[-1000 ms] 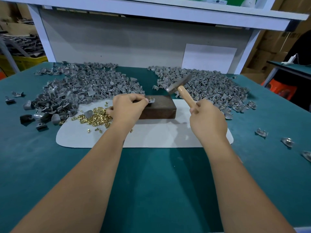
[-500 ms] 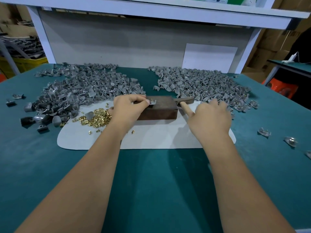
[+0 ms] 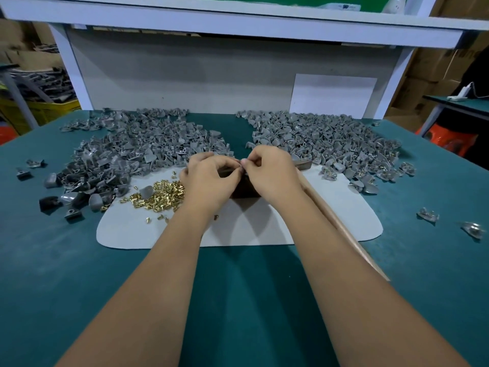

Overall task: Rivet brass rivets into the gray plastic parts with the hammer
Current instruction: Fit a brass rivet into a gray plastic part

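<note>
Around the dark wooden block (image 3: 244, 190) lies the rest of the bench: it sits on a pale mat (image 3: 264, 229) spread over the green table (image 3: 238, 300). Left of the block, on the mat, is a heap of brass rivets (image 3: 161, 198). Behind it to the left spreads one pile of gray plastic parts (image 3: 132, 154), and behind it to the right a second pile (image 3: 330, 140) with brass showing among its pieces. Both hands cover most of the block. The left hand (image 3: 209, 181) and right hand (image 3: 272, 176) meet above it, fingertips pinched together on something small between them; what it is cannot be told. The hammer (image 3: 341, 223) lies right of the block, head by the right pile, handle partly hidden under the right forearm.

Half a second ago the right hand was laying the hammer down; now it has let go and joined the left.
</note>
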